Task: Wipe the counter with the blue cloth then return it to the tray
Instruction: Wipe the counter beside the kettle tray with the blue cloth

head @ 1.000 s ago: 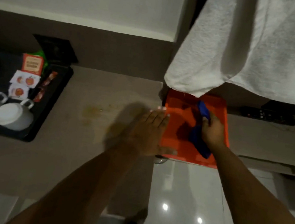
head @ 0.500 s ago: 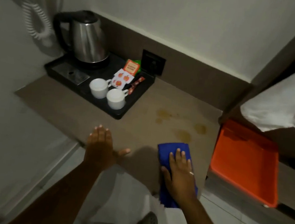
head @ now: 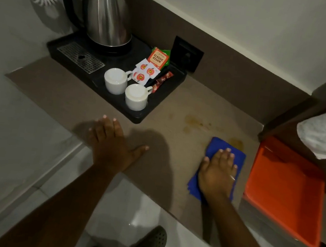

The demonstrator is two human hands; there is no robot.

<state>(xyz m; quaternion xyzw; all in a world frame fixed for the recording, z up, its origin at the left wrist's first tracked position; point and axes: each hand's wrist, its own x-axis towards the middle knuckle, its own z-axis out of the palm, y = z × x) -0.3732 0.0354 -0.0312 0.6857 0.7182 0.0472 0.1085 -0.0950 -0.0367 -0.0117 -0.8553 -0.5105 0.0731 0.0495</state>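
The blue cloth (head: 215,149) is lying flat on the brown counter (head: 162,143), near its front edge and toward its right end, and I am seeing my right hand (head: 217,173) pressing down on it, palm flat. The fingers (head: 225,156) are lying straight and close together on top of the cloth, not curled around it; a strip of blue is showing beyond the fingertips, more is showing on both sides of the hand, and the near end is sticking out past the heel of the palm at the counter's edge. A yellowish stain (head: 236,143) is sitting just beyond the cloth's far right corner, and fainter stains (head: 193,122) are spreading farther back on the surface.

The orange tray (head: 284,190) is resting just to the right of the counter on a lower ledge, apart from the cloth, with a white towel (head: 325,133) hanging over its far corner.

My left hand (head: 110,146) is resting flat on the counter well to the left, fingers loosely spread, thumb out, holding nothing. Behind it a black tray (head: 160,100) is carrying two white cups (head: 126,89), tea sachets (head: 150,69) and a steel kettle (head: 106,13)
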